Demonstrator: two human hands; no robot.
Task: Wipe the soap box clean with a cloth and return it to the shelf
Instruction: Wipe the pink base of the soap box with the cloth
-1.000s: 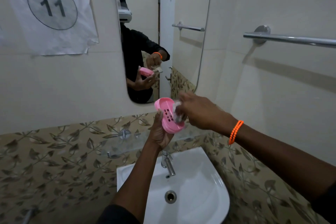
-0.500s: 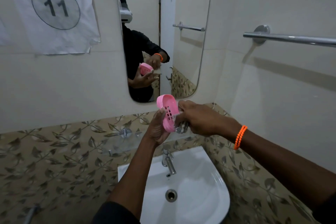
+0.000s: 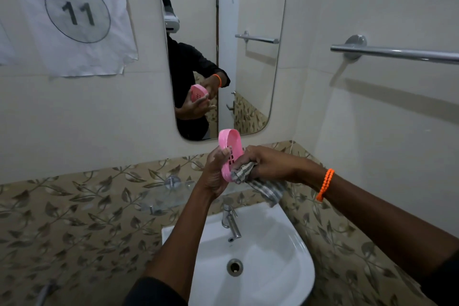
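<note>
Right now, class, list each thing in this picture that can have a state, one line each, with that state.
soap box: off the shelf, tilted on edge, empty, held.
cloth: bunched against the box, tail hanging.
left hand: grips the soap box.
right hand: grips the cloth.
glass shelf: bare where visible.
tap: no water running.
sink: drain open.

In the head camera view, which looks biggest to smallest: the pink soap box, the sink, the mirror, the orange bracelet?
1. mirror
2. sink, close to the mirror; nearness to the camera may inflate it
3. pink soap box
4. orange bracelet
</note>
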